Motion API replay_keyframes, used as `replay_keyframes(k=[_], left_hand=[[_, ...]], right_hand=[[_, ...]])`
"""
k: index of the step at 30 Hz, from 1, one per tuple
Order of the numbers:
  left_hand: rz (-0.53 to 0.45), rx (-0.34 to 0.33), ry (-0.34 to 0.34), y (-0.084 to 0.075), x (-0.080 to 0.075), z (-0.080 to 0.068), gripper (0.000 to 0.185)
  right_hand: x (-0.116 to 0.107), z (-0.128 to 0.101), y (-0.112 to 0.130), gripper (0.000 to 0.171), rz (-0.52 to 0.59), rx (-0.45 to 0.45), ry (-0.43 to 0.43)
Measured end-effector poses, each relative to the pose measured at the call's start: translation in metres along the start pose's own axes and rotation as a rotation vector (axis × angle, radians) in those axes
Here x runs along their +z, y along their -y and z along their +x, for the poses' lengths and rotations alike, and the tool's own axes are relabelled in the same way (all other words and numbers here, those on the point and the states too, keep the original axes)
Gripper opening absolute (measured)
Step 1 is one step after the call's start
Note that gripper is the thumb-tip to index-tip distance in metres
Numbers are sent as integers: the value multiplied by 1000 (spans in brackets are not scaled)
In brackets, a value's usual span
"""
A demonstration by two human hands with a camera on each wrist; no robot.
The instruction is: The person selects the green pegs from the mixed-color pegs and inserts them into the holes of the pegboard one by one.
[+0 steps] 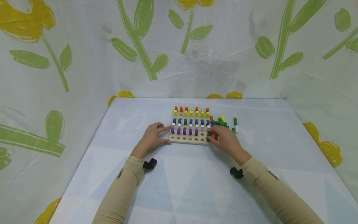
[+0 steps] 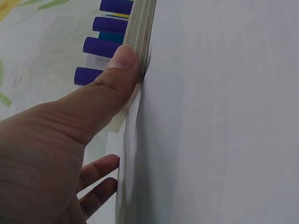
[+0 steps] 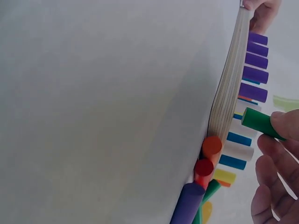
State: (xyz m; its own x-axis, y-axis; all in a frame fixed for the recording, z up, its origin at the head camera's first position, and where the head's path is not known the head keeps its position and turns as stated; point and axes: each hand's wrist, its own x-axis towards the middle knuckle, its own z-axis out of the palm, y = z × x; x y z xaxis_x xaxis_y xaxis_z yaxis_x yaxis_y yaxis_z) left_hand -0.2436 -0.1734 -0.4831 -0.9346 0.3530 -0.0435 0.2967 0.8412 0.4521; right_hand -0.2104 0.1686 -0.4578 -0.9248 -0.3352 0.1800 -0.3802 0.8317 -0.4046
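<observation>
between right hand (image 3: 275, 172) fingertips (image 3: 284, 125), green peg (image 3: 258, 122) over pegboard (image 3: 227, 88).

Left hand (image 1: 152, 137) at frame centre, fingers straight, thumb extended. Right hand (image 1: 226, 140) just right of it, fingertips pinched together.
</observation>
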Motion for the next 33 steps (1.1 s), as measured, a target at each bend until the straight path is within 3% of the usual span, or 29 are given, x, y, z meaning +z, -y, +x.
replay_keyframes(k=[33], left_hand=[[2,-8,-4,-1,0,-1,80]], right_hand=[[13,13,22,24,33,-61,2]])
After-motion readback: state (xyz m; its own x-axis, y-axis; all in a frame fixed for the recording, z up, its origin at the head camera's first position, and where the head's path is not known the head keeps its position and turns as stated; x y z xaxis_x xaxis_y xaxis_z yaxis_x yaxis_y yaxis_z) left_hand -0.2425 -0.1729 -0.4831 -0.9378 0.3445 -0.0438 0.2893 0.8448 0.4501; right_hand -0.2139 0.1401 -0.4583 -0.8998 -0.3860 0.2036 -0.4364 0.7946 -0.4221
